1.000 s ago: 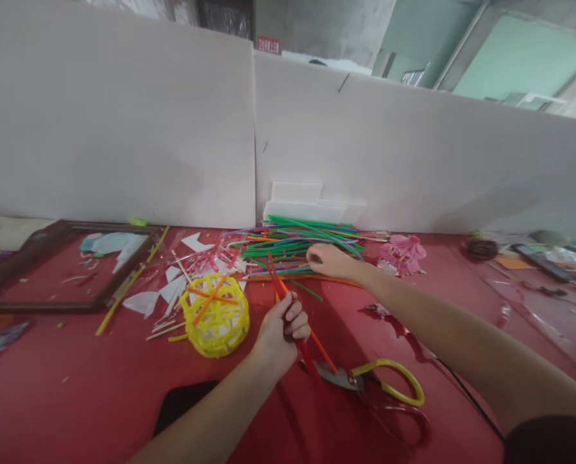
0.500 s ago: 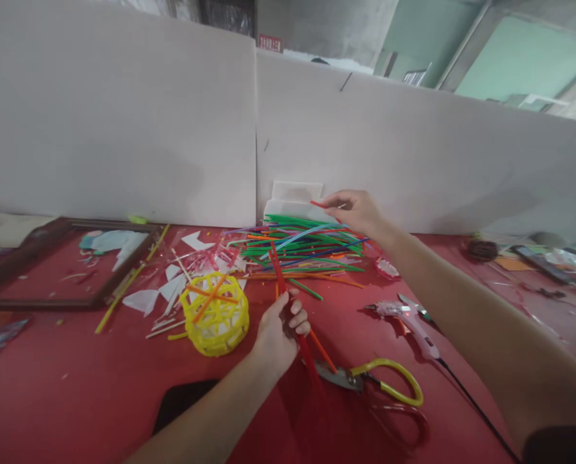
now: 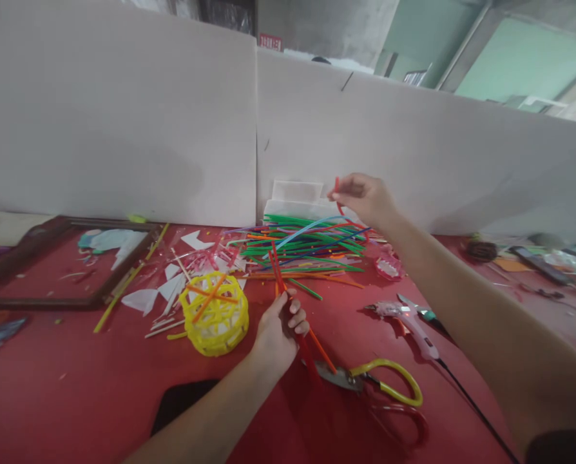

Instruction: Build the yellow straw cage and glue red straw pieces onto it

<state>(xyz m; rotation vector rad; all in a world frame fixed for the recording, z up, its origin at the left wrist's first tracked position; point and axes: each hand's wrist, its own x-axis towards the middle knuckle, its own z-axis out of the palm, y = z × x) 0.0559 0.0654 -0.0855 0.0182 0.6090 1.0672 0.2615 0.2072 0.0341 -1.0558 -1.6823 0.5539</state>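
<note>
My left hand (image 3: 279, 328) is closed around several red strips (image 3: 278, 274) that stick out above and below the fingers. Raised over the back of the table, my right hand (image 3: 365, 196) pinches a thin red strip (image 3: 337, 187) that hangs down toward the pile. That pile of coloured strips (image 3: 307, 245), mostly green with blue, orange and purple ones, lies beneath it. A yellow openwork basket (image 3: 215, 322) with crossed orange strips on top stands left of my left hand. Scissors (image 3: 394, 380) with one yellow and one red handle lie to the right of my left hand.
A pink glue gun (image 3: 413, 325) with a black cord lies at the right beside a cutter. White scraps (image 3: 172, 283) surround the basket. A dark frame (image 3: 95, 299) lies at the left. White panels (image 3: 124, 122) close off the back. A black object (image 3: 176, 399) sits near the front.
My right hand has risen slightly and moved right, and the red strip in it now points upward. My left hand has stayed in nearly the same place.
</note>
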